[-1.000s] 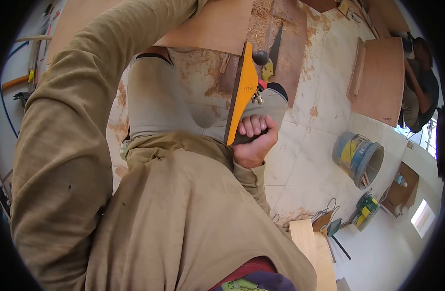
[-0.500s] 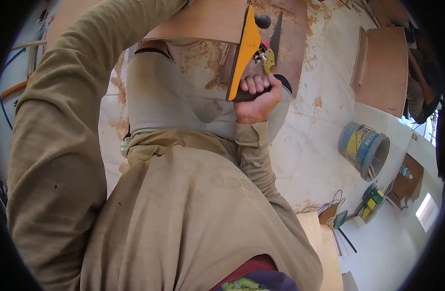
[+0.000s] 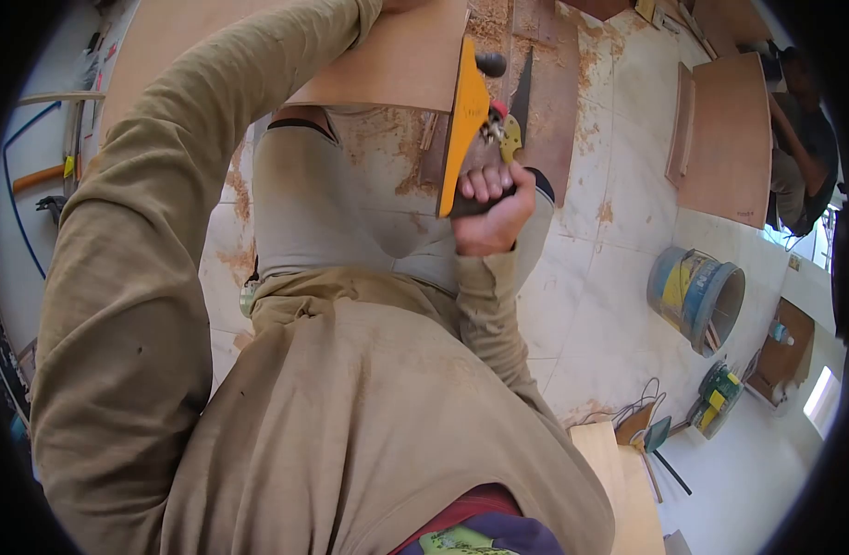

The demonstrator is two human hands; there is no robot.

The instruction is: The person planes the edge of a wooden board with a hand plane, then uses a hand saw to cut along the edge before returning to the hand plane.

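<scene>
My right hand (image 3: 494,208) is closed round the dark rear handle of a yellow hand plane (image 3: 464,120). The plane is turned on its side, its front beside the right edge of a light brown wooden board (image 3: 387,69) and its rear below the board's corner. Its black knob and metal fittings face right. My left arm reaches up across the board; only a sliver of my left hand (image 3: 401,4) shows at the top edge, its fingers hidden. A saw (image 3: 512,137) with a yellowish handle lies just right of the plane, on a brown board.
Wood shavings (image 3: 406,139) litter the tiled floor between my legs. A blue bucket (image 3: 670,287) and a green container (image 3: 718,393) are at the right. Another person (image 3: 804,139) is behind a brown panel (image 3: 725,139) at the upper right. An orange-handled tool (image 3: 38,178) is at the left.
My right hand and the plane have moved slightly down in the view, along with the board's lower edge. More of the board and a bit of my left hand now show at the top.
</scene>
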